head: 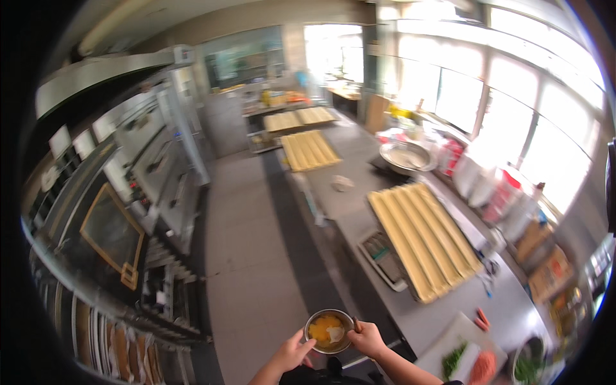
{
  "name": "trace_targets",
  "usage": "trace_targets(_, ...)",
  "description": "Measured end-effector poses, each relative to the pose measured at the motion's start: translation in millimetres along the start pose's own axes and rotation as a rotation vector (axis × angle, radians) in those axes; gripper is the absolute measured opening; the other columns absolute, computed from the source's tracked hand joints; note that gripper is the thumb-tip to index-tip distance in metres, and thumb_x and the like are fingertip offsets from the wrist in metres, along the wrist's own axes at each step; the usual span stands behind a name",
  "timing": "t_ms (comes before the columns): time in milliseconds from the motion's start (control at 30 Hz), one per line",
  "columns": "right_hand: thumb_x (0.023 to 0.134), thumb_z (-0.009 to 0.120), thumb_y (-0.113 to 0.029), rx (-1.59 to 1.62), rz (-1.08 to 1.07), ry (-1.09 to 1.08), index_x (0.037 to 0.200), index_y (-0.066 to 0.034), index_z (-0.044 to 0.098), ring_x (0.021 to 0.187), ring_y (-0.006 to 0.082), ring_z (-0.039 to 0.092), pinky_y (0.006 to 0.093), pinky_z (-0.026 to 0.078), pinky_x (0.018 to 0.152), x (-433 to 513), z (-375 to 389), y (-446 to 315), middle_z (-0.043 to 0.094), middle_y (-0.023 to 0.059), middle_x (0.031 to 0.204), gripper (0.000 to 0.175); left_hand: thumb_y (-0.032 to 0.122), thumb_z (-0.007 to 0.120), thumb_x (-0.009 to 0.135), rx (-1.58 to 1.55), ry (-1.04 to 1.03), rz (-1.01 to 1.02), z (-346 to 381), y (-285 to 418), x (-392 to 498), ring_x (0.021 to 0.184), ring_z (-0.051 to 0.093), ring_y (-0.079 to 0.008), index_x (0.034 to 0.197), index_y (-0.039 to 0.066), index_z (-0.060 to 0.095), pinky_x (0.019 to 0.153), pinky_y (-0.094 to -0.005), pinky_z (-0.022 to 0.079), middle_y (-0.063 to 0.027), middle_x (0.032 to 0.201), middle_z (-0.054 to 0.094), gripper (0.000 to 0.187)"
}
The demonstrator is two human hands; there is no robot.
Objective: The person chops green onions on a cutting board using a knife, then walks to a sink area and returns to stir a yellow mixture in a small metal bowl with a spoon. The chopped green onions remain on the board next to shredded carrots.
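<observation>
A round metal bowl point(329, 352) with yellow-orange contents, like egg yolks, and a pale white lump is held in front of my body. At its left rim my left hand point(291, 352) grips the bowl, thumb on the edge. On the right side my right hand point(368, 340) is closed on the rim together with a brown handle point(356, 325), whose tool I cannot make out. To the right, a white cutting board point(435, 349) bears chopped greens point(453, 360) and a pinkish-orange mass point(482, 368).
A steel worktable point(507, 298) carries a large corrugated tray point(426, 240), a grey container point(385, 262), scissors point(491, 266) and a wide metal bowl point(406, 156). Further trays point(310, 150) lie farther along. Ovens point(113, 226) line the left side, beyond the floor aisle point(245, 250).
</observation>
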State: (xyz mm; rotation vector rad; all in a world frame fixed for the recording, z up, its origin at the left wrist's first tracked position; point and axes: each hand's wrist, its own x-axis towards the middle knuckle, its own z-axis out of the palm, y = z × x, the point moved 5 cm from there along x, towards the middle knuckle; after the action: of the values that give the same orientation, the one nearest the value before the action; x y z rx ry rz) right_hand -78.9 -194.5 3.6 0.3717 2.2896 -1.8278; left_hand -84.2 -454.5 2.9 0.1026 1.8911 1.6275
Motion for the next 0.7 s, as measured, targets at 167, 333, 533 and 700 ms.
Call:
trace_targets(167, 0.094, 0.062, -0.005, 0.031, -0.179, -0.201, 0.083, 0.0022, 0.070, 0.064, 0.0113, 0.067, 0.0324, 0.056, 0.060, 108, 54, -66, 0.071, 0.0059, 0.068, 0.015, 0.014, 0.054, 0.110, -0.055, 0.365, 0.066, -68, 20, 46, 0.060, 0.073, -0.0149, 0.172, 0.009, 0.034, 0.055, -0.0301, 0.058, -0.0130, 0.088, 0.080, 0.065)
trace_targets(333, 0.107, 0.063, -0.018, 0.021, -0.169, -0.278, 0.119, 0.0012, 0.075, 0.083, 0.0273, 0.074, 0.0434, 0.060, 0.074, 196, 86, -121, 0.077, 0.0189, 0.100, 0.025, 0.009, 0.050, 0.110, -0.225, 0.439, 0.116, -137, 34, 93, 0.065, 0.074, -0.0118, 0.177, 0.014, 0.027, 0.057, -0.0279, 0.060, -0.0116, 0.092, 0.078, 0.071)
trace_targets(533, 0.117, 0.056, -0.025, -0.319, -0.611, -0.019, 0.109, -0.0010, 0.074, 0.079, 0.0299, 0.070, 0.0400, 0.058, 0.077, 264, 45, -255, 0.075, 0.0157, 0.092, 0.031, 0.008, 0.050, 0.110, -0.273, 0.495, 0.069, -202, 55, 163, 0.069, 0.076, -0.0124, 0.179, 0.021, 0.023, 0.061, -0.0274, 0.063, -0.0099, 0.096, 0.077, 0.075)
trace_targets(700, 0.117, 0.058, -0.013, 0.038, -0.437, -0.230, 0.107, -0.0003, 0.072, 0.083, 0.0093, 0.061, 0.0289, 0.053, 0.074, 333, 63, -282, 0.073, 0.0043, 0.090, 0.021, 0.009, 0.050, 0.111, -0.291, 0.449, 0.057, -243, 94, 241, 0.067, 0.076, -0.0127, 0.179, 0.024, 0.022, 0.061, -0.0277, 0.063, -0.0105, 0.100, 0.078, 0.076)
